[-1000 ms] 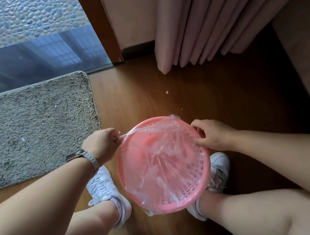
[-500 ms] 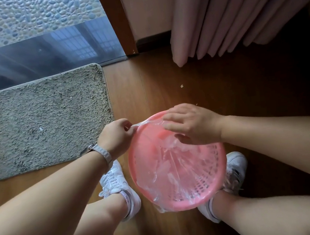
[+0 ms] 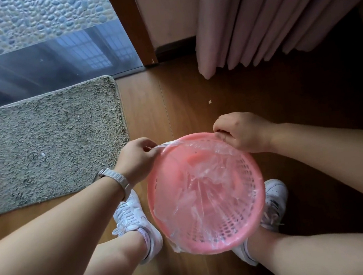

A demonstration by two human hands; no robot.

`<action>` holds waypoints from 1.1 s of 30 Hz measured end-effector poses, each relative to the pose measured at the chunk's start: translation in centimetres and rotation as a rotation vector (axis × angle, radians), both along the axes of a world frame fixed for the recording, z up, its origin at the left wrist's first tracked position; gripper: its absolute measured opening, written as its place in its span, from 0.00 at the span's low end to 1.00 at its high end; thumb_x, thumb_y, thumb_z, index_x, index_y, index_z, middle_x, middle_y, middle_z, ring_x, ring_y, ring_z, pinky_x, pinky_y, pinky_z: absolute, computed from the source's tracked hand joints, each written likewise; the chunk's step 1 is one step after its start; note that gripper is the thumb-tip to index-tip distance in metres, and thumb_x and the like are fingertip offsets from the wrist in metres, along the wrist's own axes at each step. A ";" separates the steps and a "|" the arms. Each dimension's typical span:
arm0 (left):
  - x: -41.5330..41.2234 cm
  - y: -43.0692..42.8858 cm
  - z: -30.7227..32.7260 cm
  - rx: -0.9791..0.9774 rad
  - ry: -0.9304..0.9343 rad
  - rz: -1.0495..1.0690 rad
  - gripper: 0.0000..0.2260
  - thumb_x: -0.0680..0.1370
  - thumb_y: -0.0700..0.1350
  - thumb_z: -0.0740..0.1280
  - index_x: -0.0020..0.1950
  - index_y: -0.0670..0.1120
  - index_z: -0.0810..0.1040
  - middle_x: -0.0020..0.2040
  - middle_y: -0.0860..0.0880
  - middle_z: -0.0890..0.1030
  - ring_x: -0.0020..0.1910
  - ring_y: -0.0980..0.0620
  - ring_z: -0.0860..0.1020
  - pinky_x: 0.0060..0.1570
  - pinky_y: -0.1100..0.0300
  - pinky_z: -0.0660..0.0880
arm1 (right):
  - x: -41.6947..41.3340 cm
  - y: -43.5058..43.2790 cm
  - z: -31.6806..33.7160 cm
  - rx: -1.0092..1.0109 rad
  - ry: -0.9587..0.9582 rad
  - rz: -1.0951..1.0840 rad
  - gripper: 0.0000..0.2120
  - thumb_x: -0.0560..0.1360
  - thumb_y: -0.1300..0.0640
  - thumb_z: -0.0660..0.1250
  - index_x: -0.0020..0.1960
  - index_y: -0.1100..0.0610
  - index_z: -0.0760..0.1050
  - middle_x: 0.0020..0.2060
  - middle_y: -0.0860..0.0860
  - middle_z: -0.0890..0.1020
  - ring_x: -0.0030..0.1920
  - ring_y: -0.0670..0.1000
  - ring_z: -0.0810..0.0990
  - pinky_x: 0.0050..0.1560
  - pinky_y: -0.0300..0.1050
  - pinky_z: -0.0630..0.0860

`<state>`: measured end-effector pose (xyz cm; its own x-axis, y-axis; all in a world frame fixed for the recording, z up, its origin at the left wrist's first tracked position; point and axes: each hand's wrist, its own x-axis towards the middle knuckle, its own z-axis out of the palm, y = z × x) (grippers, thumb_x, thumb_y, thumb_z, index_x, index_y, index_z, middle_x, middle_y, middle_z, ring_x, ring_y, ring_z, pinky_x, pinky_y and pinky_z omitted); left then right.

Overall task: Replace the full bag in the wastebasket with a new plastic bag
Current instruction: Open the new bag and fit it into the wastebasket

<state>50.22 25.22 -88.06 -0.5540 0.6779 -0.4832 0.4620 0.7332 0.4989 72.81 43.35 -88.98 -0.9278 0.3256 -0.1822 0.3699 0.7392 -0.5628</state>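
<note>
Two hands work at the far rim of a pink wastebasket (image 3: 213, 248) that stands on the wooden floor (image 3: 182, 96) between the person's feet. At the far left a shaggy grey mat (image 3: 45, 143) lies flat on the floor in front of a glass door (image 3: 58, 58). Just beside the mat's right edge, the left hand (image 3: 136, 159), with a metal-banded wristwatch (image 3: 117, 182) on its wrist, has its fingers curled and pinches a stretched strip of the clear plastic bag (image 3: 205, 193) at the wastebasket's upper left rim. Below that wrist is the white left shoe (image 3: 131, 213); the marking on its side is too blurred to read.

The plastic bag lies inside the wastebasket, crumpled over the bottom and against the perforated wall, with its edge folded over the near and left rim. Its far edge runs taut from one hand to the other. The right hand (image 3: 243, 133) is curled knuckles-up over the upper right rim, fingertips pinching the bag's edge there. The white right shoe (image 3: 275, 199) shows just beside the wastebasket's right side. A small pale scrap (image 3: 210, 101) lies on the floor beyond the hands, and a pink pleated curtain (image 3: 264, 15) hangs at the upper right.
</note>
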 end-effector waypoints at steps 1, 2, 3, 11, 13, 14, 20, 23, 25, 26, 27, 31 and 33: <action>-0.1 0.0 0.0 0.008 -0.013 0.008 0.08 0.72 0.53 0.71 0.37 0.50 0.81 0.34 0.52 0.82 0.34 0.52 0.79 0.36 0.60 0.73 | 0.0 0.2 0.1 0.007 -0.022 0.027 0.05 0.77 0.55 0.63 0.48 0.55 0.77 0.43 0.49 0.79 0.44 0.54 0.78 0.43 0.54 0.76; -0.3 0.0 0.0 0.015 -0.024 0.014 0.09 0.72 0.53 0.72 0.37 0.50 0.81 0.33 0.53 0.82 0.33 0.53 0.79 0.34 0.61 0.71 | 0.1 0.3 0.4 0.012 -0.047 0.044 0.06 0.77 0.54 0.63 0.49 0.54 0.77 0.43 0.48 0.79 0.44 0.53 0.77 0.44 0.54 0.76; -0.3 -0.1 0.0 0.021 -0.031 0.011 0.09 0.72 0.53 0.72 0.37 0.50 0.81 0.32 0.53 0.81 0.32 0.53 0.78 0.33 0.61 0.70 | 0.1 0.4 0.6 0.011 -0.071 0.049 0.06 0.78 0.52 0.62 0.48 0.54 0.76 0.43 0.48 0.78 0.44 0.52 0.77 0.44 0.53 0.76; -0.2 -1.0 0.0 -0.023 -0.048 -0.044 0.12 0.75 0.55 0.69 0.39 0.48 0.81 0.33 0.52 0.81 0.33 0.51 0.77 0.36 0.58 0.74 | -0.5 -0.9 0.0 -0.058 -0.163 -0.206 0.08 0.80 0.53 0.57 0.47 0.56 0.71 0.43 0.49 0.75 0.42 0.56 0.75 0.40 0.50 0.71; -0.3 -0.8 0.0 -0.039 -0.002 -0.086 0.12 0.76 0.54 0.68 0.37 0.48 0.80 0.31 0.53 0.79 0.32 0.51 0.76 0.33 0.60 0.69 | -1.0 -0.6 -0.2 -0.130 -0.214 -0.273 0.09 0.80 0.52 0.57 0.47 0.55 0.71 0.42 0.48 0.75 0.42 0.54 0.75 0.39 0.48 0.70; -0.4 -0.8 0.0 -0.048 0.017 -0.105 0.11 0.76 0.52 0.68 0.37 0.49 0.80 0.30 0.54 0.78 0.31 0.51 0.75 0.32 0.61 0.67 | -1.3 -0.4 -0.1 -0.172 -0.252 -0.292 0.09 0.80 0.51 0.57 0.45 0.54 0.71 0.40 0.48 0.76 0.41 0.54 0.75 0.37 0.48 0.70; -0.2 -0.7 -0.6 -0.087 -0.003 -0.211 0.10 0.77 0.47 0.67 0.38 0.45 0.82 0.30 0.52 0.79 0.30 0.51 0.75 0.31 0.60 0.68 | -0.9 0.3 -1.3 -0.309 -0.456 -0.305 0.10 0.78 0.49 0.60 0.40 0.50 0.73 0.37 0.50 0.79 0.36 0.52 0.78 0.32 0.44 0.71; -0.2 -0.9 -0.6 -0.054 0.027 -0.237 0.08 0.77 0.46 0.67 0.39 0.45 0.81 0.33 0.50 0.81 0.34 0.48 0.77 0.34 0.59 0.70 | -0.5 0.2 -1.4 -0.271 -0.392 -0.312 0.10 0.78 0.50 0.61 0.40 0.51 0.73 0.37 0.48 0.78 0.37 0.52 0.77 0.32 0.44 0.70; -0.1 -1.2 -0.2 0.012 0.096 -0.252 0.05 0.77 0.46 0.67 0.42 0.48 0.81 0.38 0.50 0.81 0.39 0.48 0.78 0.39 0.58 0.70 | -0.4 0.3 -0.9 -0.217 -0.263 -0.288 0.08 0.78 0.52 0.61 0.43 0.52 0.74 0.39 0.47 0.77 0.39 0.51 0.76 0.35 0.44 0.69; 0.1 -1.3 0.1 0.050 0.143 -0.266 0.05 0.77 0.48 0.66 0.44 0.49 0.79 0.40 0.51 0.80 0.40 0.49 0.77 0.39 0.58 0.70 | -0.4 0.3 -0.4 -0.193 -0.178 -0.277 0.06 0.77 0.52 0.62 0.44 0.52 0.74 0.40 0.47 0.76 0.41 0.50 0.75 0.38 0.45 0.70; 0.3 -1.5 0.5 0.080 0.184 -0.278 0.06 0.77 0.50 0.66 0.43 0.50 0.78 0.40 0.51 0.79 0.40 0.50 0.76 0.38 0.57 0.69 | -0.4 0.3 0.1 -0.176 -0.102 -0.269 0.04 0.77 0.52 0.63 0.46 0.52 0.74 0.41 0.47 0.75 0.41 0.49 0.75 0.40 0.46 0.72; 2.6 -3.0 2.1 0.055 0.244 -0.329 0.15 0.75 0.59 0.65 0.36 0.51 0.68 0.34 0.54 0.71 0.34 0.50 0.72 0.33 0.56 0.64 | -1.4 -0.4 1.6 -0.104 -0.047 -0.123 0.14 0.75 0.46 0.66 0.58 0.50 0.74 0.48 0.45 0.75 0.45 0.48 0.75 0.44 0.46 0.75; 3.8 -4.6 2.3 -0.010 0.276 -0.397 0.17 0.73 0.61 0.65 0.36 0.50 0.67 0.33 0.54 0.69 0.33 0.49 0.71 0.32 0.56 0.63 | -2.1 -1.2 1.6 -0.036 -0.114 -0.019 0.17 0.75 0.45 0.65 0.61 0.50 0.72 0.51 0.44 0.74 0.47 0.48 0.75 0.45 0.48 0.76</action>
